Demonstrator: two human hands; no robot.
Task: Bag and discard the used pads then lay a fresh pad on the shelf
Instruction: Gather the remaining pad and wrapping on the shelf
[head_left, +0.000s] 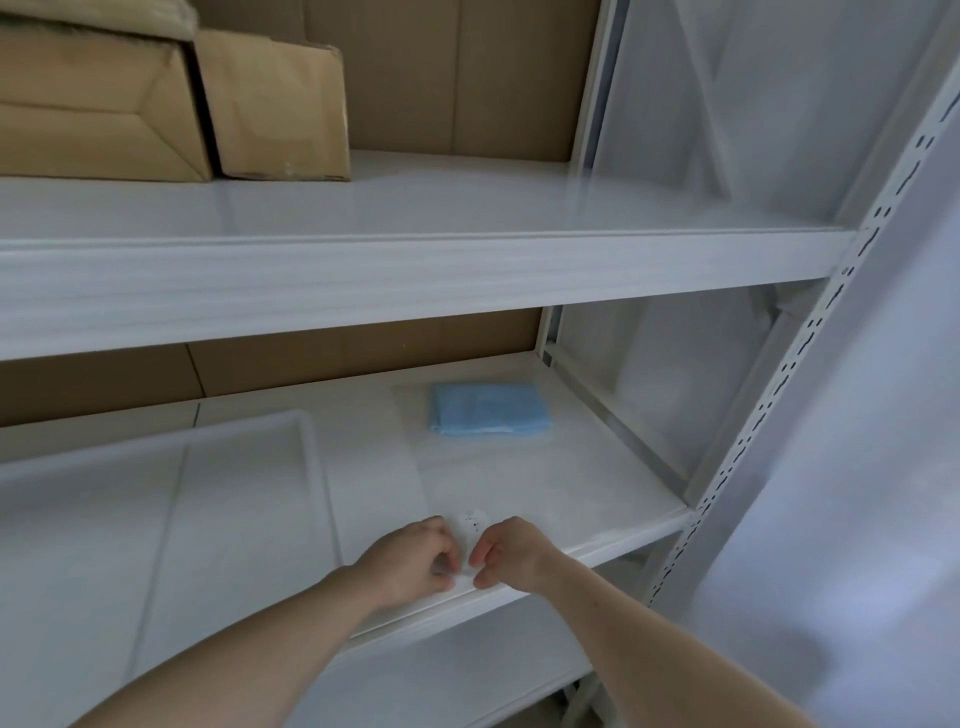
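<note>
We are pinching a small white bag (471, 540) between left hand (415, 561) and right hand (511, 556) at the shelf (597, 499) front edge | folded blue pad (488, 410) lying well behind | white tray (156, 499) sitting leftward.

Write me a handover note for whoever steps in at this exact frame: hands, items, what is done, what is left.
Left hand and right hand: both pinch a small white crumpled piece at the front edge of the white metal shelf; what it is cannot be told.
Folded light-blue pad lies further back on that shelf, untouched.
White plastic tray sits to the left.
Done: unclear.
Left: blue pad not yet spread out.
</note>
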